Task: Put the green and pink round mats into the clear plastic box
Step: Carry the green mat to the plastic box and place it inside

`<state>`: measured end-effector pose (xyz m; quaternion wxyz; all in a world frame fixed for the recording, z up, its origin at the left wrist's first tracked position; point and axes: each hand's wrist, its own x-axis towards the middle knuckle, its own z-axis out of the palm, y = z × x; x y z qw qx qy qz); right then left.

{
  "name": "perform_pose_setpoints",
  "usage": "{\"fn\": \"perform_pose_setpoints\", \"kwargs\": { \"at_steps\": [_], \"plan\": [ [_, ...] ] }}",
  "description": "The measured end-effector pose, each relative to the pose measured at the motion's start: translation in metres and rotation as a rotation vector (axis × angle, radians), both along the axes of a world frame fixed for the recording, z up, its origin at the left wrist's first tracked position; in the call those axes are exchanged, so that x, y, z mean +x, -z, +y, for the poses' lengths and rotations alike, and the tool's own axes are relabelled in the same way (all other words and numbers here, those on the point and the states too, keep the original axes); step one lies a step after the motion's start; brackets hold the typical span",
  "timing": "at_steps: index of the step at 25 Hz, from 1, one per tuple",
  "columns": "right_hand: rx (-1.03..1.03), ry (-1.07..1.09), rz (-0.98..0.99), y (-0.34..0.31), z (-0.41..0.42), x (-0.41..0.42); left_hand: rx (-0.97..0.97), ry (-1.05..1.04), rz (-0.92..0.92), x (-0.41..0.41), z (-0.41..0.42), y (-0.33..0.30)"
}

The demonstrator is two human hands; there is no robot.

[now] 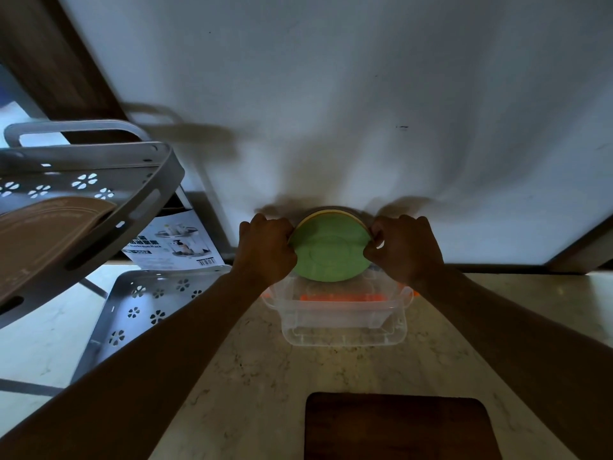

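1. Step in hand — carrying the stack of round mats to the clear plastic box (341, 313). I judge the lowering has begun but the release has not.

2. Green mat (331, 250) — centre of the frame, tilted with its face toward me, lower edge over the far rim of the box. Flat disc, matte, with faint raised rings on its face.

3. Behind the green mat — a thin pale edge (326, 212) shows along the top of the stack. I cannot tell whether this is the pink mat; the light is too dim to read its colour.

4. My left hand (267, 249) — fingers curled round the stack's left edge, clamped on it.

5. My right hand (403, 249) — fingers and thumb pinching the right edge.

6. Box — lower centre, on the marbled stone worktop (238, 376). Thin see-through walls, rounded corners, lipped rim, something orange inside or behind it. It looks barely wider than the mats.

7. Next move, as I judge it — tip the stack flat, centre it between the walls, lower it, then let both hands go.

8. Also present — grey perforated metal rack (99, 200) at the left of the frame, flower-shaped cutouts; dark wooden board (398, 426) at the bottom edge.
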<state>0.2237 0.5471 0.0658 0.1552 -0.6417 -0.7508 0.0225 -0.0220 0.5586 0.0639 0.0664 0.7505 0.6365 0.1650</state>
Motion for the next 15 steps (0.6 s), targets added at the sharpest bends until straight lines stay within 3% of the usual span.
{"fn": "perform_pose_setpoints", "kwargs": {
  "at_steps": [9, 15],
  "plan": [
    [-0.014, 0.019, -0.146, 0.000, 0.004, -0.002, 0.043, -0.007, 0.126, 0.005, -0.001, 0.005],
    [0.001, 0.031, -0.181, 0.000, 0.003, -0.004, 0.104, -0.032, 0.041, 0.005, -0.002, 0.011]
  ]
}}
